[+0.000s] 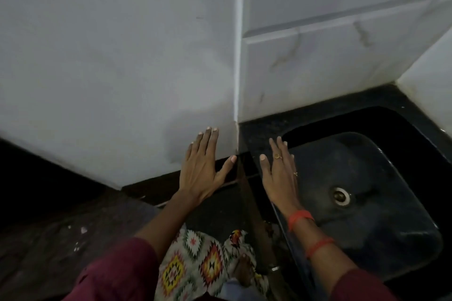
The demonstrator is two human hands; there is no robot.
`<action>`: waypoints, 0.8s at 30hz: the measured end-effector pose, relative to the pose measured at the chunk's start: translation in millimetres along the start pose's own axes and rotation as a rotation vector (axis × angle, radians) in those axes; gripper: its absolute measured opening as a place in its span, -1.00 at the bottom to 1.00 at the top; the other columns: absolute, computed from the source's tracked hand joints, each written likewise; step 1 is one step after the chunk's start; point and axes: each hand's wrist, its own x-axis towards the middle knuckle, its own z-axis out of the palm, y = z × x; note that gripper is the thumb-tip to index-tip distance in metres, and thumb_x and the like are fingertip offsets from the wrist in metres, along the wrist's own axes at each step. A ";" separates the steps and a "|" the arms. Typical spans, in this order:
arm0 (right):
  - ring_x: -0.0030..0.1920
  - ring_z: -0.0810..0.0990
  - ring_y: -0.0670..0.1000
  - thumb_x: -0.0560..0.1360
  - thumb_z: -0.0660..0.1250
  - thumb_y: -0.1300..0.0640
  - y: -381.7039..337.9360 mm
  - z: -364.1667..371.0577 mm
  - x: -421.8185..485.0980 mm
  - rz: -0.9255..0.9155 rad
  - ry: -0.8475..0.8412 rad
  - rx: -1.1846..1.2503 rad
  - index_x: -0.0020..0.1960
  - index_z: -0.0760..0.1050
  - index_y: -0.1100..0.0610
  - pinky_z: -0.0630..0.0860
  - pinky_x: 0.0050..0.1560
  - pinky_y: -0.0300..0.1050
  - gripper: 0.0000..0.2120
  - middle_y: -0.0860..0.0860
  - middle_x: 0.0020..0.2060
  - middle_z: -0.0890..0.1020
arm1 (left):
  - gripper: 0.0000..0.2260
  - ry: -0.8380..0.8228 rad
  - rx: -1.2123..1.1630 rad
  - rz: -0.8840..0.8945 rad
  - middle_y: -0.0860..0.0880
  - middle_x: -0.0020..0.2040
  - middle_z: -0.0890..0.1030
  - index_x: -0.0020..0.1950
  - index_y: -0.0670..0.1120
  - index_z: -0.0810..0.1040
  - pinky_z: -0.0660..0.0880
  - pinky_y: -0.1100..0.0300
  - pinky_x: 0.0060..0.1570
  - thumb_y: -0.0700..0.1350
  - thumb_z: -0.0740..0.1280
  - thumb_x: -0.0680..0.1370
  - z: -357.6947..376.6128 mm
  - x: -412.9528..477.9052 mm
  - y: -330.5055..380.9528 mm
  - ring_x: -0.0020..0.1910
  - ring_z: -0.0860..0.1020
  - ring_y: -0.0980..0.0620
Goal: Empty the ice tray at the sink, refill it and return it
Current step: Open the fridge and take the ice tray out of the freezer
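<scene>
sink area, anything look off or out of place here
Nothing spilled or broken. Odd bits: no ice tray in view, and both the left hand and right hand are open, holding nothing. The wall tiles behind the sink carry dark streaks, and pale scraps lie on the floor at left.

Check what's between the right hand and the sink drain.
Head view: nothing lies there. Between the right hand and the drain, only the bare dark inner wall and floor of the sink show.

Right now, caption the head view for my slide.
Both hands open, empty: left hand before white surface, right hand at dark sink.
</scene>
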 end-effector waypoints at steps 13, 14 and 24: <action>0.61 -0.02 0.04 0.69 0.11 -0.03 -124.1 131.8 -40.0 -0.281 -0.289 -0.052 0.59 0.19 0.12 0.00 0.60 0.07 -0.49 0.05 0.61 0.12 | -0.24 0.136 0.009 -0.431 -0.08 0.62 0.14 0.64 -0.04 0.04 0.17 -0.07 0.53 0.41 -0.09 0.59 -52.8 -135.0 -142.7 0.60 0.12 -0.06; 0.61 -0.03 0.02 0.69 0.10 -0.04 -132.8 140.3 -45.5 -0.305 -0.311 -0.058 0.59 0.19 0.11 -0.02 0.60 0.06 -0.49 0.04 0.61 0.11 | -0.25 0.143 0.008 -0.459 -0.08 0.62 0.14 0.64 -0.05 0.04 0.18 -0.08 0.53 0.41 -0.08 0.59 -56.1 -145.4 -151.5 0.60 0.12 -0.06; 0.61 -0.03 -0.01 0.69 0.11 -0.02 -226.3 229.3 -130.4 -0.553 -0.548 -0.051 0.59 0.18 0.10 -0.06 0.61 0.07 -0.49 0.03 0.61 0.11 | -0.26 0.307 0.003 -0.789 -0.06 0.63 0.14 0.63 -0.05 0.08 0.18 -0.05 0.53 0.39 -0.03 0.60 -88.1 -285.5 -229.0 0.60 0.10 -0.04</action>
